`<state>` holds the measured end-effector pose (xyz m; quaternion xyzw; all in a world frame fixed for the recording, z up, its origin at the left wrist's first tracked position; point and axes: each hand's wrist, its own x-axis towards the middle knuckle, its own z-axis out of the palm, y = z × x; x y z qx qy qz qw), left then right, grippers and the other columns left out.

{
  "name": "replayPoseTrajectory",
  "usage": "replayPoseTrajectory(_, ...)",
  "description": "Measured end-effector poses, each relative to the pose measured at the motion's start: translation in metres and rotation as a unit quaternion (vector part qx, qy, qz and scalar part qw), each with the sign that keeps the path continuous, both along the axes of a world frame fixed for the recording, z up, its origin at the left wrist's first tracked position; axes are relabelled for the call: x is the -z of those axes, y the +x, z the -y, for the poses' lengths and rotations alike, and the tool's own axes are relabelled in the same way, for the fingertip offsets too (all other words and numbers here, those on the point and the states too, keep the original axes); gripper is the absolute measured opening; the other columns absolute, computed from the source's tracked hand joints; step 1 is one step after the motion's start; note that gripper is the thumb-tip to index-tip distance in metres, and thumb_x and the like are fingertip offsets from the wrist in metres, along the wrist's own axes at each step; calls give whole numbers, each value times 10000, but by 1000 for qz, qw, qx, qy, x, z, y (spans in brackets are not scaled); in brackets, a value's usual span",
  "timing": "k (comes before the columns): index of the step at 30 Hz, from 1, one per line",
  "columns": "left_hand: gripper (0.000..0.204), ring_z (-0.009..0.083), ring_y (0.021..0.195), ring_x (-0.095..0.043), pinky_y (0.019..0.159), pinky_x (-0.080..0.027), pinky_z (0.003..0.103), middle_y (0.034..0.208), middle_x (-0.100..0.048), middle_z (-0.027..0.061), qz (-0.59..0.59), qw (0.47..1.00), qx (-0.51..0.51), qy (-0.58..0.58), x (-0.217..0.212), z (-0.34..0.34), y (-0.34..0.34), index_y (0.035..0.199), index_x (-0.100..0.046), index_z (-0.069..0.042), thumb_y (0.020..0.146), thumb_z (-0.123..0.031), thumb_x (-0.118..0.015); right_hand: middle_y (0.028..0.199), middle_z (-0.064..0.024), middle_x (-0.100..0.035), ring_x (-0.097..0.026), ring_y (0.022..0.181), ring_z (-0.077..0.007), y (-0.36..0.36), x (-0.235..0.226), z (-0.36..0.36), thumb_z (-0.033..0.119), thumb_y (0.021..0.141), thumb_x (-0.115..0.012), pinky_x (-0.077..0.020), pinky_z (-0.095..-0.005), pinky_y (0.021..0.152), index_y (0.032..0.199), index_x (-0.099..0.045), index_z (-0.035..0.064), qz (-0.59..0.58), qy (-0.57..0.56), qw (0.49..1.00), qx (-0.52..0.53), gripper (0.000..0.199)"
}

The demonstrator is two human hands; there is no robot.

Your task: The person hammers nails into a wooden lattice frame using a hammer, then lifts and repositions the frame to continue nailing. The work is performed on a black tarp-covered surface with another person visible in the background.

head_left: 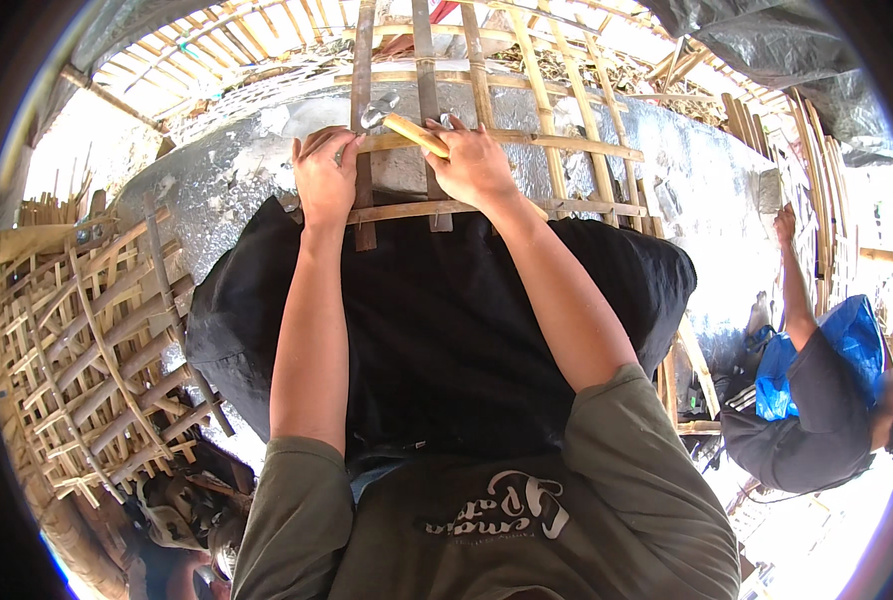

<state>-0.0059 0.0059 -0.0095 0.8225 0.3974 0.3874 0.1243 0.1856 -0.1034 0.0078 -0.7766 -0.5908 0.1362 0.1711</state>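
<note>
My right hand (475, 160) grips the wooden handle of a hammer (399, 122), whose metal head points left over a vertical slat. My left hand (325, 178) presses on a bamboo lattice frame (527, 140), fingers pinched near the crossing of a dark vertical slat and a horizontal strip, just below the hammer head. Whether it pinches a nail is too small to tell. The lattice lies over a silver foil-covered surface (217, 190), with a black cloth (437, 320) draped beneath my forearms.
A second woven bamboo lattice panel (87, 350) lies at the left. Another person (807, 400) in a dark shirt with a blue bag stands at the right, one hand raised to the foil surface. Bamboo roof framing (217, 40) runs overhead.
</note>
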Motion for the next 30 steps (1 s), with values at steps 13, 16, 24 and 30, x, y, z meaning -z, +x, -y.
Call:
replayPoseTrajectory(13, 72, 268, 1006, -669, 1081, -386, 566, 979, -745, 32, 13, 1000, 2, -1, 4, 0, 0, 879, -748, -87, 863, -157, -755, 820, -194, -675, -669, 742, -346, 7, -36, 1, 337, 992, -614, -530, -437, 673, 1122, -681, 94, -195, 132, 970, 55, 284)
replayPoseTrajectory(16, 75, 262, 1005, -669, 1086, -379, 565, 970, -743, 25, 14, 1000, -1, 1, 3, 2, 1, 873, -745, -88, 863, -161, -754, 825, -142, -679, -656, 667, -221, 9, -63, 4, 357, 1018, -596, -517, -368, 648, 1231, -685, 116, -165, 134, 975, 59, 333)
replayPoseTrajectory(24, 99, 262, 1011, -667, 1086, -376, 570, 969, -743, 30, 20, 1000, -16, -8, 3, 2, -1, 864, -740, -86, 866, -184, -748, 704, -234, -641, -673, 692, -430, -7, -105, 20, 255, 1030, -573, -516, -477, 591, 1040, -575, 17, -139, 40, 988, -52, 239)
replayPoseTrajectory(30, 118, 271, 1031, -669, 1023, -429, 465, 1005, -747, 62, 26, 999, 0, -25, -3, 3, 0, 864, -740, -54, 868, -171, -747, 716, -245, -638, -646, 673, -464, -9, -83, 18, 210, 1027, -562, -498, -529, 589, 1082, -559, 28, -137, 103, 980, -98, 190)
